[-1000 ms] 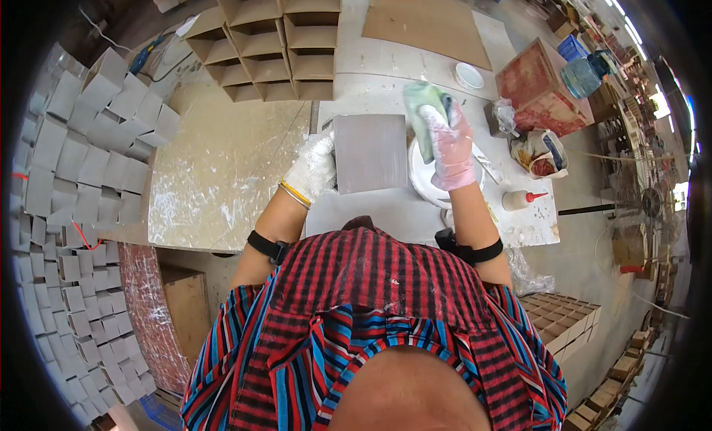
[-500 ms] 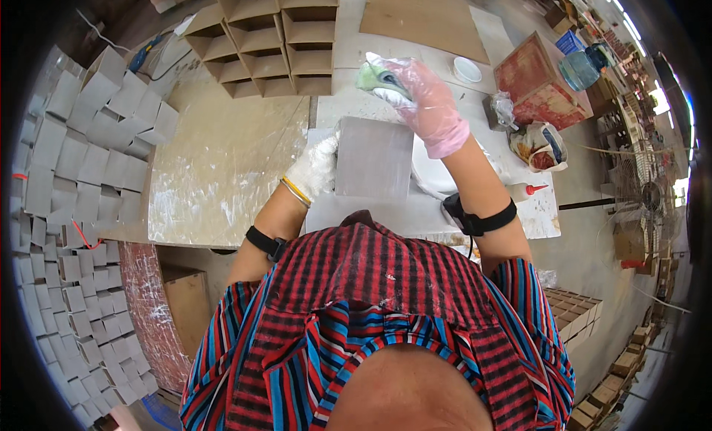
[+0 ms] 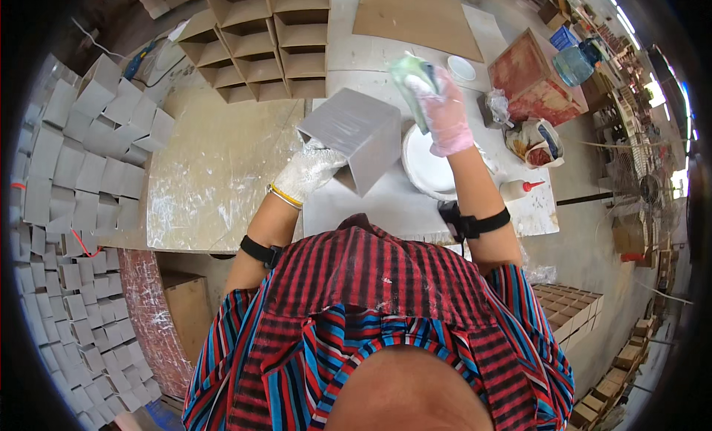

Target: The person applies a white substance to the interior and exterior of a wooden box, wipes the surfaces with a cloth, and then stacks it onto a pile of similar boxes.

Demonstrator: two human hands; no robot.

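My left hand [image 3: 315,166], in a white knit glove, grips the near left edge of a grey open-ended box [image 3: 352,127]. The box is tilted above the white work surface, with streaks on its upper face. Up and to the right, my right hand [image 3: 447,112], in a pink glove, is closed on a folded green and white cloth [image 3: 414,86]. Between the cloth and the box there is a gap. Below my right hand lies a round white tub [image 3: 426,160], partly covered by the hand and wrist.
A brown compartment rack [image 3: 259,49] stands at the table's far left. To the right are a glue bottle with a red tip [image 3: 519,188], a bag [image 3: 535,143], a red-stained box [image 3: 535,79] and a small white bowl [image 3: 461,68]. Grey boxes [image 3: 89,209] are stacked at far left.
The grey box has been turned and tilted by my left hand, from its flat pose on the table. My right hand has moved right and nearer with the cloth, uncovering more of the tub.
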